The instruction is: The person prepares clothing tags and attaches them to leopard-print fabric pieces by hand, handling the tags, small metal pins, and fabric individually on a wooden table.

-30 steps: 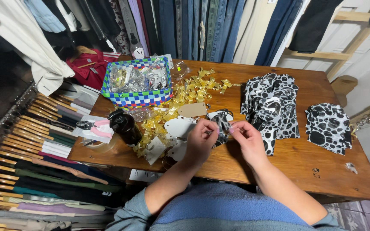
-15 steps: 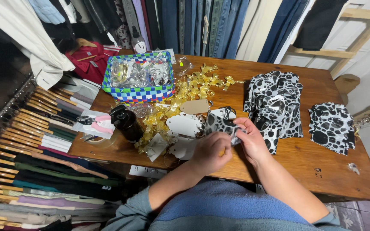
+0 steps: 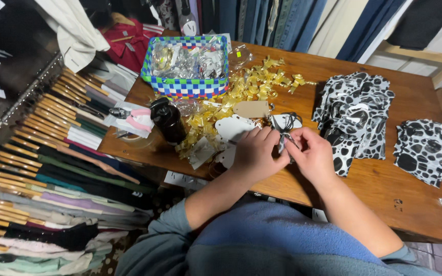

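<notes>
Fingers [image 3: 268, 134] of both hands pinch a small spotted pouch [image 3: 282, 139] just above the surface [image 3: 374, 184]. It's so tiny it could easily slip out and vanish among the 2 pouch piles [image 3: 356, 115] beside it.

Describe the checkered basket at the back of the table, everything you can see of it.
The checkered basket is rectangular, woven in blue, white and green squares, seemingly of plastic strip. It stands upright and open near the far left corner of the wooden table, filled with small clear crinkly packets, contents too small to tell. Gold ribbon curls lie against its right side, and a dark bottle stands just in front. Neither hand touches it.
</notes>
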